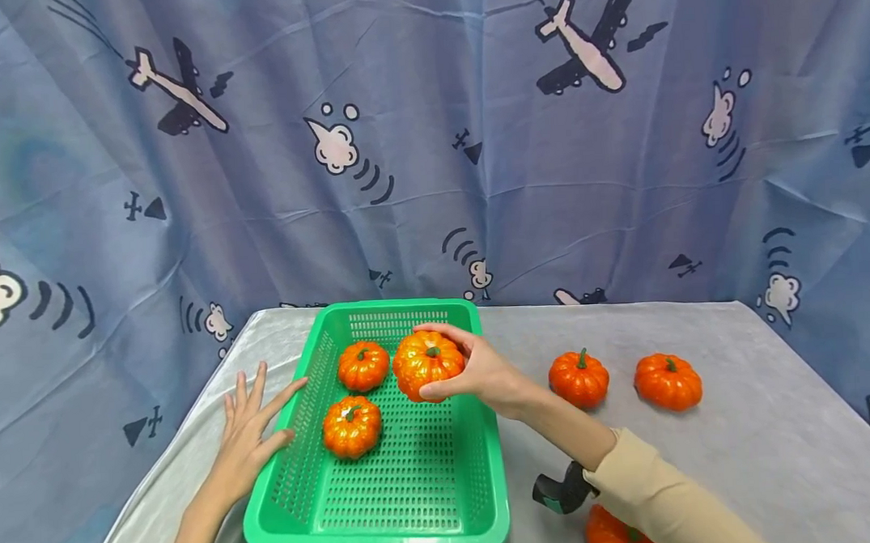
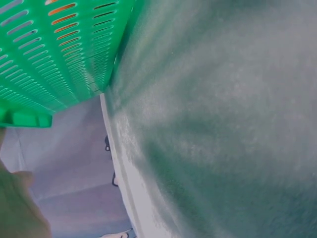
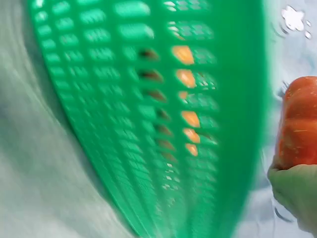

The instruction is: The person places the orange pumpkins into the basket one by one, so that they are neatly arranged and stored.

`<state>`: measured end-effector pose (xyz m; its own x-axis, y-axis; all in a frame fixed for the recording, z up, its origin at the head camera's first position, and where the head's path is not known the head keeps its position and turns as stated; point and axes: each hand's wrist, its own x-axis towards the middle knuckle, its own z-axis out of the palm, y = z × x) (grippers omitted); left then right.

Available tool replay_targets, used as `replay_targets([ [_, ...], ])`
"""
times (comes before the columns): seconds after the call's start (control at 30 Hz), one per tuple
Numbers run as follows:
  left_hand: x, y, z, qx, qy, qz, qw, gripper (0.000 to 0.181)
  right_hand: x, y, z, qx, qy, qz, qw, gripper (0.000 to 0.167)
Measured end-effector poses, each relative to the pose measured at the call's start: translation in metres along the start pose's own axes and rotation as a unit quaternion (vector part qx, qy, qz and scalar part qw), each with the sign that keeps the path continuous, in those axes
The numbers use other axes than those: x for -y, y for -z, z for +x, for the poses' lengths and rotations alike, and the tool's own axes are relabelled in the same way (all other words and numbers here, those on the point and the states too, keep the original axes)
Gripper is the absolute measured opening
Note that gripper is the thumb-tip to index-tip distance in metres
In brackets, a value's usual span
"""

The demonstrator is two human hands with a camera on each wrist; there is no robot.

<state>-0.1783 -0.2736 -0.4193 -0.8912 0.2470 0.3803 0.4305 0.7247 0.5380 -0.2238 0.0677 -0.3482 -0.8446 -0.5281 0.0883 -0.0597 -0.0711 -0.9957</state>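
Observation:
A small orange pumpkin [image 1: 428, 364] is gripped by my right hand [image 1: 486, 374], thumb on the near side and fingers round the back, above the green basket [image 1: 377, 541]. In the right wrist view the same pumpkin [image 3: 299, 121] shows beyond the basket wall, with part of the hand under it. Two more pumpkins lie inside the basket's left half, one farther back [image 1: 364, 365] and one nearer [image 1: 351, 427]. My left hand [image 1: 245, 438] has its fingers spread at the basket's left rim. Only a blurred part of it shows in the left wrist view.
Right of the basket, two pumpkins [image 1: 579, 379] [image 1: 668, 381] stand on the pale cloth-covered table [image 1: 764, 451]. Another pumpkin [image 1: 614, 532] is partly hidden under the right sleeve. A blue patterned curtain [image 1: 429, 142] hangs behind the table.

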Motion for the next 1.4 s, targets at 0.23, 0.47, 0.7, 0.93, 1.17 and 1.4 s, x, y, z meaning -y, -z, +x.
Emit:
replay_targets([
  [0.23,0.002,-0.001,0.001,-0.003,-0.006,-0.006,1.0,0.056,-0.023,-0.027,0.002,0.048,-0.019,0.014,0.9986,0.075],
  [0.47,0.002,-0.001,0.001,-0.006,-0.003,-0.014,0.9999,0.056,-0.037,-0.045,0.003,0.094,-0.044,-0.033,0.994,0.069],
  [0.7,0.001,-0.002,0.0,-0.006,0.002,-0.02,0.9998,0.056,-0.04,-0.056,0.005,0.122,-0.066,-0.111,0.9841,0.064],
  [0.93,0.001,-0.003,0.0,-0.01,0.004,-0.028,0.9995,0.058,-0.043,-0.062,0.007,0.164,-0.044,-0.192,0.9665,0.066],
  [1.17,0.001,-0.003,0.0,-0.007,0.008,-0.029,0.9995,0.057,-0.05,-0.069,0.01,0.211,-0.018,-0.272,0.9386,0.07],
  [1.4,0.003,-0.004,0.0,-0.011,0.007,-0.031,0.9994,0.057,-0.054,-0.075,0.01,0.235,-0.017,-0.3,0.9243,0.073],
])
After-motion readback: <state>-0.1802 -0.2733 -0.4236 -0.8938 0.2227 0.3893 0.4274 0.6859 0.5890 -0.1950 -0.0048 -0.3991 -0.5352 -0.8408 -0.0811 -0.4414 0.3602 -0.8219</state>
